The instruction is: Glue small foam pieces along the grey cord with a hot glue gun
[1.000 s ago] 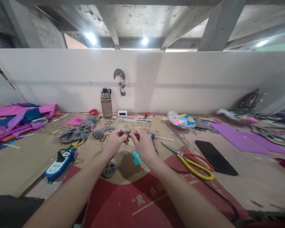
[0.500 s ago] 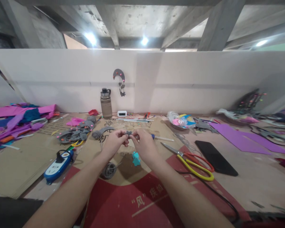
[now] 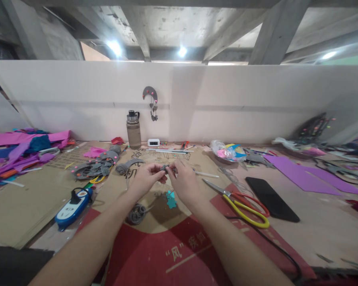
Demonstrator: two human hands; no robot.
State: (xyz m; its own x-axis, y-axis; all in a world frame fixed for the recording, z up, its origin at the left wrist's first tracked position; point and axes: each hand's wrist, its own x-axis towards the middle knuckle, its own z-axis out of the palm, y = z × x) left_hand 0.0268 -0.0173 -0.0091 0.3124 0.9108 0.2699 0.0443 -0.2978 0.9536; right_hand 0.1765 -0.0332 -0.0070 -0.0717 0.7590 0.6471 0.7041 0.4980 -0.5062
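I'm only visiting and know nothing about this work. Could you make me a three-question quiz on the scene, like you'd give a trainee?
1. What are the left hand and right hand holding between their fingertips?
2. True or false: the scissors lie to the left of the black phone.
3. Which stands upright by the white partition? A) power strip B) water bottle C) purple sheet

Key:
1. A small grey piece; the fingers partly hide its shape.
2. True.
3. B, the water bottle.
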